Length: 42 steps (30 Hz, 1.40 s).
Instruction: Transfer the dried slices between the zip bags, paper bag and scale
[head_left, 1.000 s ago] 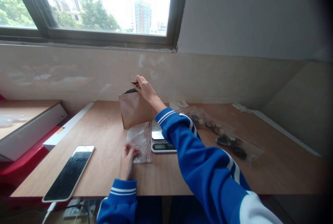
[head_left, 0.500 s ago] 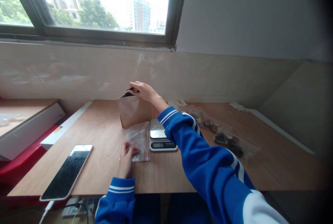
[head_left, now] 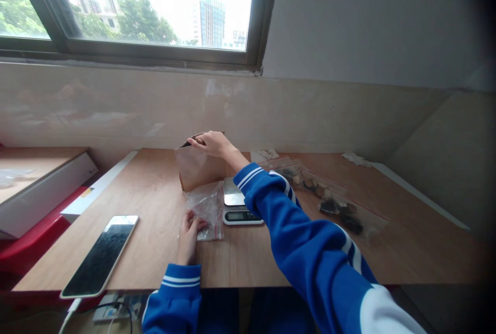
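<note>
My right hand (head_left: 212, 144) is pinching the top edge of a brown paper bag (head_left: 197, 168), which stands upright on the table (head_left: 147, 251) just behind and to the left of the kitchen scale (head_left: 236, 210). My right arm reaches across in front of the scale. My left hand (head_left: 189, 233) sits just left of the scale, its fingers slightly apart and pressing down on a clear plastic bag (head_left: 207, 215) lying flat, not pinching it. Well left of the scale lies my phone (head_left: 98, 256). To the right of the scale, two clear zip bags (head_left: 341, 210) of dark brown pieces lie flat, overlapping.
</note>
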Motion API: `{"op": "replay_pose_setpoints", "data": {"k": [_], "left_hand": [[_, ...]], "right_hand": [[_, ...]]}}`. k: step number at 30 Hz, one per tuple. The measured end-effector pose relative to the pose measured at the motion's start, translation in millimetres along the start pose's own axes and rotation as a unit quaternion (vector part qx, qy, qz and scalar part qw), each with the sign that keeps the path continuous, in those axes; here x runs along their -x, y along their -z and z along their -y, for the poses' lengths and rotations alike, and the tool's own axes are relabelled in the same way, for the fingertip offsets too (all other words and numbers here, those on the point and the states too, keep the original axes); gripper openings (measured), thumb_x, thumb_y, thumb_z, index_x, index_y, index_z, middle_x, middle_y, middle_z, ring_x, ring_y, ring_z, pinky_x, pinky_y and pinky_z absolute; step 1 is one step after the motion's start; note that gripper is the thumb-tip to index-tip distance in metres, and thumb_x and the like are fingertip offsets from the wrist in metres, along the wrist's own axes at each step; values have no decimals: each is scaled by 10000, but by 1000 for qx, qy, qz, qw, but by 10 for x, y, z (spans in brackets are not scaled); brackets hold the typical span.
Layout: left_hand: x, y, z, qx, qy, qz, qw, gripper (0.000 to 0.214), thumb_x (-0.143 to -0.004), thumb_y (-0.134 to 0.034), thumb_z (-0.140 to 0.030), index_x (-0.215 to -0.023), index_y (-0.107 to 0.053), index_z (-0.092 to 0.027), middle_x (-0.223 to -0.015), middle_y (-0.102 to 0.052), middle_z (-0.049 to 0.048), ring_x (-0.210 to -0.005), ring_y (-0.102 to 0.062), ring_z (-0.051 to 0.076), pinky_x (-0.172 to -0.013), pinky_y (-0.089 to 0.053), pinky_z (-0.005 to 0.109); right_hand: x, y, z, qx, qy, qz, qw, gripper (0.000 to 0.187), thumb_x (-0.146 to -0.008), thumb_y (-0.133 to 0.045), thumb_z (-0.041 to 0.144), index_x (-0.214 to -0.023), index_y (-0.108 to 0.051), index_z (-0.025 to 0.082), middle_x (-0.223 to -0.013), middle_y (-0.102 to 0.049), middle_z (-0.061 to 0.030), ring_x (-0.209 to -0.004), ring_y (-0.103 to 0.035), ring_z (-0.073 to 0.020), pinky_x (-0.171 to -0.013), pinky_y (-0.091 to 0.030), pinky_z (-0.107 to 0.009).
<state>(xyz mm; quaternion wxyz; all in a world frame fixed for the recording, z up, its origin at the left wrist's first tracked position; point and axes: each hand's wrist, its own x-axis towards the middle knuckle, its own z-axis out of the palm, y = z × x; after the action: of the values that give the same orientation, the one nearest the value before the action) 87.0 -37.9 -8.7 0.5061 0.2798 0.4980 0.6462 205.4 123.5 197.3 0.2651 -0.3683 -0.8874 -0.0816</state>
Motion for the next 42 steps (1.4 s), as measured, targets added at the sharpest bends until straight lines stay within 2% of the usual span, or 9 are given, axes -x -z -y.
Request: {"op": "replay_pose_setpoints", "data": {"k": [9,13,18,21,23,30,34,37,42], "left_hand": [[25,-9,-17,-5,-8,8,1000,338,-702,-651,-155,-1027,-565,-189,-1053,-570,31,-758,-637,113,-711,-542,232],[20,-3,-12,-2,-5,-3,1000,342,-684,-660,-138,-1012,-577,-191,-1054,-570,40,-761,-643,124,-705,-545,249],[12,8,3,2,9,-36,999,381,-646,-658,-92,-1002,-573,-201,-1024,-568,27,-740,-635,117,-668,-538,242],[54,-18,-56,26,10,-41,999,327,-624,-634,-77,-928,-575,-181,-930,-584,13,-728,-620,113,-670,-528,238],[93,-36,-122,42,4,-29,999,270,-617,-616,-96,-873,-574,-172,-850,-595,0,-695,-599,105,-653,-513,230],[135,-22,-307,152,1,-40,987,197,-583,-582,-136,-773,-555,-180,-856,-623,13,-783,-598,132,-680,-482,231],[114,-7,-310,173,-24,-74,982,188,-569,-582,-111,-739,-542,-181,-792,-598,-12,-759,-585,112,-669,-472,200],[113,4,-296,154,-26,-84,984,201,-561,-589,-90,-737,-548,-178,-789,-582,-26,-730,-561,87,-631,-460,166],[133,18,-285,139,-33,-95,985,167,-575,-598,-68,-703,-551,-164,-816,-557,-34,-712,-537,65,-662,-476,169]], "right_hand": [[-63,62,24,-22,-38,64,997,681,-841,-262,719,-881,-732,228,-823,-721,-77,-743,-637,-194,-604,-346,-252],[-50,93,26,-82,-38,44,995,629,-871,-312,662,-742,-709,192,-713,-679,-67,-671,-607,-174,-630,-366,-257],[120,189,-48,-216,-17,-166,962,455,-953,-310,466,-814,-639,183,-847,-636,-38,-803,-584,-137,-747,-405,-238],[400,167,-162,-278,-97,-296,909,352,-958,-303,372,-921,-601,189,-940,-622,-37,-889,-577,-139,-804,-425,-249],[662,60,-242,-300,-161,-317,885,299,-945,-316,317,-935,-588,193,-937,-621,-37,-892,-578,-149,-820,-435,-271],[1450,-536,-235,-292,-203,-78,931,244,-860,-414,170,-905,-654,180,-943,-620,-50,-918,-564,-158,-848,-425,-286],[1420,-687,-64,-154,-184,46,970,271,-858,-430,163,-1042,-629,173,-1071,-603,-71,-1057,-485,-184,-948,-351,-322],[1283,-774,43,-88,-169,139,972,279,-816,-510,185,-1071,-624,193,-1110,-608,-80,-1100,-450,-239,-978,-299,-415],[1189,-894,114,-66,-170,185,966,252,-791,-511,103,-954,-674,205,-1049,-649,-93,-1129,-429,-289,-1002,-196,-540]]}}
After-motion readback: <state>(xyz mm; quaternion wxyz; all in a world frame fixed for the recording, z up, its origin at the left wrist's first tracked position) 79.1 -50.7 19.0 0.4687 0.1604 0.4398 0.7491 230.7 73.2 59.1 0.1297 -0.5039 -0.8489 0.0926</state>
